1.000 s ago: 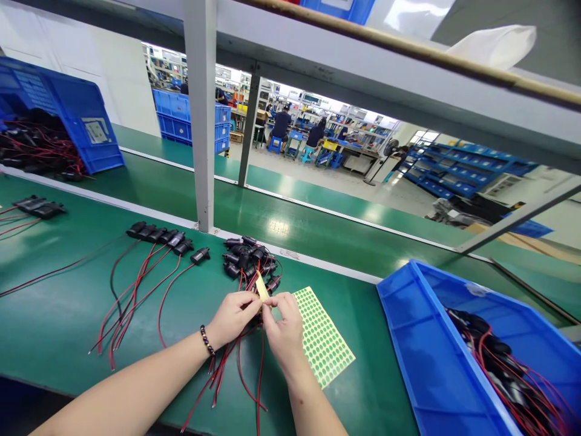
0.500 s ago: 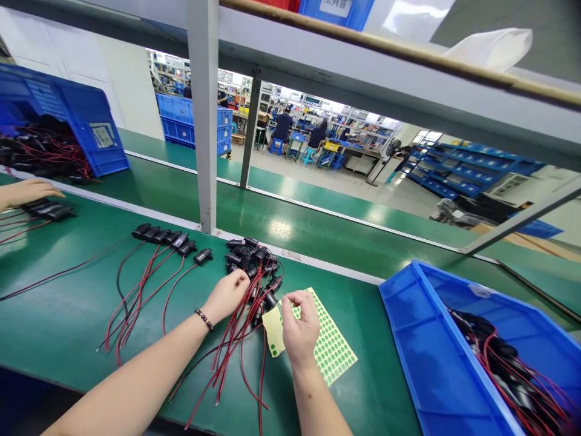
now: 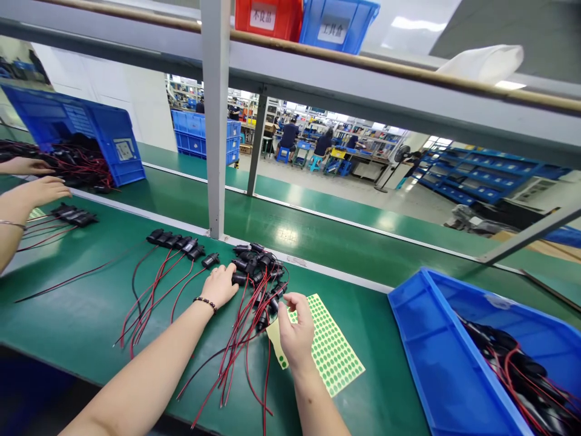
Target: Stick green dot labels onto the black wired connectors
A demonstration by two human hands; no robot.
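Observation:
My left hand [image 3: 220,287], with a beaded bracelet at the wrist, has its fingers closed on the end of a small black cylindrical wired part [image 3: 239,278] at the left of a pile. Other black parts [image 3: 263,261] lie heaped there, their red and black wires [image 3: 236,345] trailing toward the table's front edge. My right hand [image 3: 297,330] is over a pale yellow sheet of green dot stickers [image 3: 338,345]. Its thumb and forefinger are curled close together; anything between them is too small to make out. Left of the pile, several similar parts [image 3: 175,241] stand in a row.
At the right a blue bin [image 3: 411,339] holds more wired parts. A co-worker's hands [image 3: 39,189] are at the far left, near another row of parts [image 3: 75,215] and a tipped blue bin [image 3: 129,151]. A grey post [image 3: 216,151] rises behind the rows.
My left hand has gone from above the wires to the black part at the pile's left side. My right hand stays near the sticker sheet. A second co-worker's hand shows at far left.

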